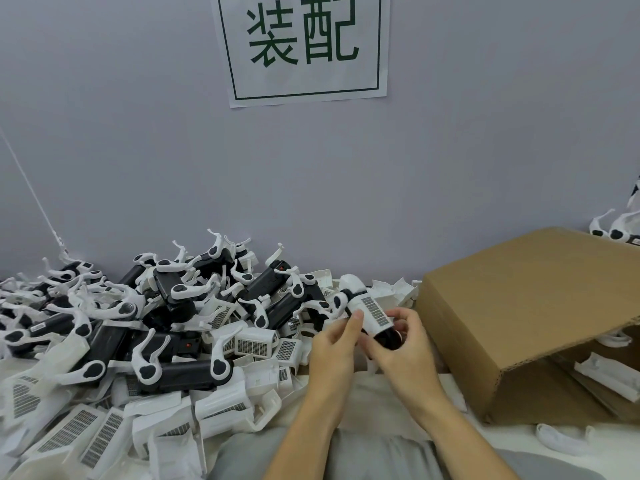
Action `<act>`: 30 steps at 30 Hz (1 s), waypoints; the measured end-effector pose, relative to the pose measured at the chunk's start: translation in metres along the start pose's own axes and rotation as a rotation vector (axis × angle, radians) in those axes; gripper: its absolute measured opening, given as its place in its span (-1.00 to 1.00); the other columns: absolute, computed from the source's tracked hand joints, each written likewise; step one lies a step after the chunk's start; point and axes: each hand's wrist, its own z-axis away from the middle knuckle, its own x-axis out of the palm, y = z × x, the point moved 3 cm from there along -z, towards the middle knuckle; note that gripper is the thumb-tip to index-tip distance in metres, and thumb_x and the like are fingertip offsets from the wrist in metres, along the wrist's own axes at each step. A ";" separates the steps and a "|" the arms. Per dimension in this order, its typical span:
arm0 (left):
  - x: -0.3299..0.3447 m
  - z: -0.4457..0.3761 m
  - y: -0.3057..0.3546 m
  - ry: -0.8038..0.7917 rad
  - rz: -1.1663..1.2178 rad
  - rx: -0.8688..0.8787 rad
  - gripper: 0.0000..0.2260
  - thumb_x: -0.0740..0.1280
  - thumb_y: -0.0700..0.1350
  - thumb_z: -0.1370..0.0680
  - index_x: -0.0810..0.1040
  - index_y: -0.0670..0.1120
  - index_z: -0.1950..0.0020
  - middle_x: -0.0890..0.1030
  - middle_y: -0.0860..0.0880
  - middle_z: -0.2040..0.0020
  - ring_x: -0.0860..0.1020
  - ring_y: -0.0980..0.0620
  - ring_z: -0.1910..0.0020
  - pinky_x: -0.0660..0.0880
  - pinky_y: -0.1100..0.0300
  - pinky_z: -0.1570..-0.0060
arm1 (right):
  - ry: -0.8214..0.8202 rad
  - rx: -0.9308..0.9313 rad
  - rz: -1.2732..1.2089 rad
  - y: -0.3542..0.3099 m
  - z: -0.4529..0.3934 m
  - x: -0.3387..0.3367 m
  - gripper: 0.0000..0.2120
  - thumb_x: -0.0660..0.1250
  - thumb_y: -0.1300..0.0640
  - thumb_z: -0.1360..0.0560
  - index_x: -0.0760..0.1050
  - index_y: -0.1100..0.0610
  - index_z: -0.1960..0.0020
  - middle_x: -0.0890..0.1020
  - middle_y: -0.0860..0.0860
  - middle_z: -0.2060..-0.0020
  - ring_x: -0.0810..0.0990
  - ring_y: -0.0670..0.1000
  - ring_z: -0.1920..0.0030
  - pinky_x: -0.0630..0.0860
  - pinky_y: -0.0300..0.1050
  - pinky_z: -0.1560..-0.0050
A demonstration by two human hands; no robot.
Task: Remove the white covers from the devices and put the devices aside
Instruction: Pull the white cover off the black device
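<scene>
I hold one device in front of me, a black body still wrapped in its white cover with a barcode label. My left hand pinches the cover's side with thumb and fingers. My right hand grips the black lower end that sticks out of the cover. To the left lies a big pile of bare black devices with white arms. Loose white covers with barcode labels are heaped in front of that pile.
An open cardboard box lies on its side at the right, with white parts inside it. More devices sit behind the box. A grey wall with a printed sign rises close behind. A white part lies near the box.
</scene>
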 end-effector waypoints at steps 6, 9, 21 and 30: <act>-0.006 0.000 0.004 0.129 0.197 -0.093 -0.68 0.27 0.08 -0.65 0.68 -0.14 -0.03 0.70 -0.17 0.13 0.64 -0.07 0.19 0.52 0.13 0.25 | -0.178 -0.423 0.241 -0.016 0.012 0.011 -0.70 0.55 0.20 -0.36 0.49 -0.01 0.04 0.60 -0.08 0.08 0.63 -0.02 0.05 0.59 -0.10 0.05; -0.010 0.001 0.005 0.146 0.480 -0.218 -0.55 0.22 0.17 -0.64 0.68 -0.18 0.00 0.68 -0.18 0.15 0.65 -0.13 0.18 0.55 0.00 0.08 | -0.187 -0.652 0.365 -0.030 0.020 0.015 -0.72 0.53 0.16 -0.35 0.57 -0.01 -0.02 0.59 -0.17 0.03 0.60 -0.10 -0.01 0.46 -0.39 0.02; -0.013 0.000 0.005 0.101 0.607 -0.241 -0.64 0.17 0.01 -0.67 0.61 -0.23 -0.14 0.65 -0.19 0.07 0.62 -0.13 0.10 0.56 -0.01 0.11 | -0.042 -0.703 0.420 -0.028 0.017 0.015 -0.82 0.42 0.29 -0.49 0.63 0.14 -0.07 0.63 -0.08 0.01 0.60 -0.10 -0.03 0.53 -0.20 -0.10; -0.012 -0.002 0.005 0.132 0.543 -0.154 -0.53 0.42 0.04 -0.44 0.63 -0.30 -0.18 0.68 -0.31 -0.11 0.68 -0.21 -0.02 0.65 -0.01 0.09 | -0.125 -0.484 0.471 -0.015 0.009 0.013 -0.52 0.44 -0.10 -0.43 0.47 -0.07 -0.31 0.53 -0.22 -0.16 0.49 -0.24 -0.19 0.39 -0.40 -0.20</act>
